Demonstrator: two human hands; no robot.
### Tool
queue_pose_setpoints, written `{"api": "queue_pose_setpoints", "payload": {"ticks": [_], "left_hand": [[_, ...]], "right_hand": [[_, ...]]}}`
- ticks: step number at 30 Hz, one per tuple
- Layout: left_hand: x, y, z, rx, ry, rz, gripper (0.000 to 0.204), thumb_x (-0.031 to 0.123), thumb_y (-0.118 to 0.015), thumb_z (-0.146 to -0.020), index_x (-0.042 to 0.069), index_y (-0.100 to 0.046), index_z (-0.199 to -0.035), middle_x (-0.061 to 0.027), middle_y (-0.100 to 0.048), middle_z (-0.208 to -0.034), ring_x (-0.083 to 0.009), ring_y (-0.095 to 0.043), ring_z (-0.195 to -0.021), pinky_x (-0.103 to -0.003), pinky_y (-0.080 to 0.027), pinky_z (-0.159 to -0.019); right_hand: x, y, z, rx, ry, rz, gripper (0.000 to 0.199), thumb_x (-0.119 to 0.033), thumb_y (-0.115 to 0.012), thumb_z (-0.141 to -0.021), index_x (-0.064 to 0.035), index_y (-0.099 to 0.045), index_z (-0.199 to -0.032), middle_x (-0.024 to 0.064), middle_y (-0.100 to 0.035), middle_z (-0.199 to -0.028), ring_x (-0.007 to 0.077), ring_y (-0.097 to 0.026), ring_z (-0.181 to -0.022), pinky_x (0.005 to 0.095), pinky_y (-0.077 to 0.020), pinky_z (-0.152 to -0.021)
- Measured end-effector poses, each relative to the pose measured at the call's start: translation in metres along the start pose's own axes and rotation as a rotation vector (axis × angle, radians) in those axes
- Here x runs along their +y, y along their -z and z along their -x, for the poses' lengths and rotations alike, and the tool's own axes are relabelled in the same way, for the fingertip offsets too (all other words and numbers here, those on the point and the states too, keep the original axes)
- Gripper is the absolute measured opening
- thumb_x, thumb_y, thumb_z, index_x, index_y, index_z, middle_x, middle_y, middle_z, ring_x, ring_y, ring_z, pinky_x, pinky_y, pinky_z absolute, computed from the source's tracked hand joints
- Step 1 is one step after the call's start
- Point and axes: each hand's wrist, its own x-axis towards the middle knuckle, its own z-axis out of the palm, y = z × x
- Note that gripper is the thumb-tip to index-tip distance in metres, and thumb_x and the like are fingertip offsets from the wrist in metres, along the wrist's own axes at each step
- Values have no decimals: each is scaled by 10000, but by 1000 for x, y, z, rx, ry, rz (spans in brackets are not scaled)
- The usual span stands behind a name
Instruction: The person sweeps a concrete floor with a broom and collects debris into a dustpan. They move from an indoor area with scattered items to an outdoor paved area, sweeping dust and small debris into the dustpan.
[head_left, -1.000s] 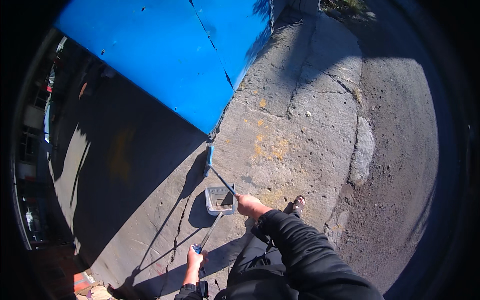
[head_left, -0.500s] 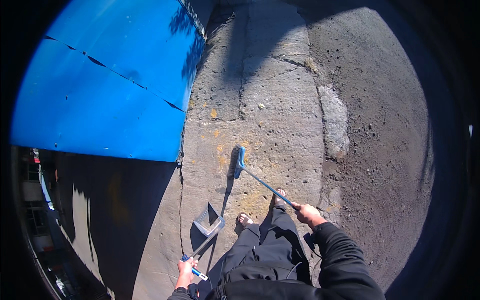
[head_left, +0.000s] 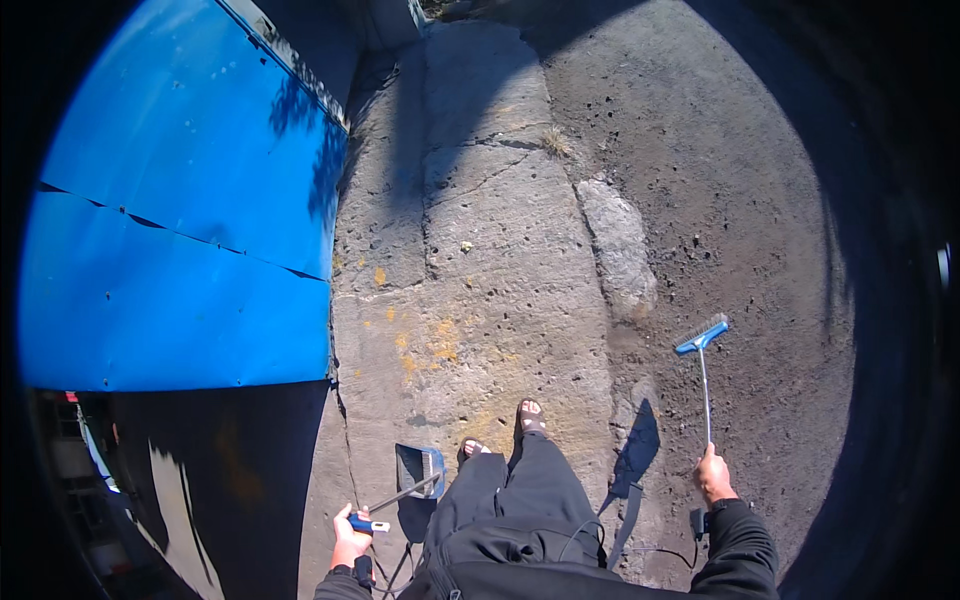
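- Blue sheet panels [head_left: 180, 270] fill the far left, above dark shade, and meet a strip of cracked, pitted concrete pavement [head_left: 520, 300] in full sun.
- Next comes the left hand [head_left: 350, 540], low in view, its fingers closed around the blue grip of a long-handled dustpan [head_left: 437, 472].
- From these fingers the pan lies to the right and slightly ahead; its handle's long axis runs that way at a shallow slant. Dark inside shows on the pan's left, the grey wall on its right; whether it touches the pavement I cannot tell.
- Two sandalled feet [head_left: 531, 415] stand on the pavement between the tools, just beside the pan.
- Farther right, the right hand [head_left: 714, 475] has its fingers wrapped around the pale shaft of a broom [head_left: 702, 337], over rough grey ground [head_left: 770, 250].
- That shaft points almost straight ahead from the fingers; the blue head sits crosswise at its far end, right end tipped forward, bristles facing away from the person. The left hand is nearer the pan, well apart from the broom.
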Motion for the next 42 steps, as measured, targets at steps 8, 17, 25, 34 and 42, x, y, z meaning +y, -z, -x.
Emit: {"api": "queue_pose_setpoints", "payload": {"ticks": [8, 17, 25, 34, 42], "left_hand": [[-23, -9, 6, 37, -143, -114, 244, 292, -681, -983, 122, -516, -922, -224, -661, -980, -148, -561, -610, -244, -476, -507], [-5, -8, 20, 61, -209, -273, 247, 255, -584, -1025, 14, -545, -987, -173, -705, -787, -154, -546, -509, -245, -402, -459], [16, -11, 32, 66, -312, -342, 162, 223, -611, -1029, 77, -549, -1060, -197, -725, -859, -176, -567, -565, -274, -434, -492], [39, -64, 29, -81, -385, -663, 150, 110, -619, -1036, 82, -571, -1176, -198, -762, -943, -174, -612, -559, -297, -467, -482], [52, -101, 2, -124, -406, -794, 198, 77, -652, -1013, 26, -583, -1192, -170, -769, -907, -147, -611, -537, -287, -464, -466]], "right_hand": [[-131, 9, 28, -45, 361, 31, 615, -341, -472, -1072, -120, -331, -1629, 279, -735, -896, 478, -723, -843, 584, -556, -791], [-458, 1, 46, -314, 927, 82, 468, -378, -401, -1104, -136, -550, -1475, 195, -761, -1094, 393, -735, -1020, 539, -562, -866], [-592, -42, 49, -406, 1030, 54, 599, -433, -327, -1138, -46, -782, -1094, 155, -785, -1105, 353, -739, -1074, 479, -558, -921], [-346, 36, -49, -228, 507, 257, 574, -356, -550, -1038, -410, -418, -1594, 179, -760, -1139, 392, -746, -1018, 513, -585, -864], [-206, 80, -106, 128, 99, -14, 303, -214, -492, -1024, 37, -645, -1096, 306, -731, -975, 466, -722, -954, 536, -555, -809]]}}
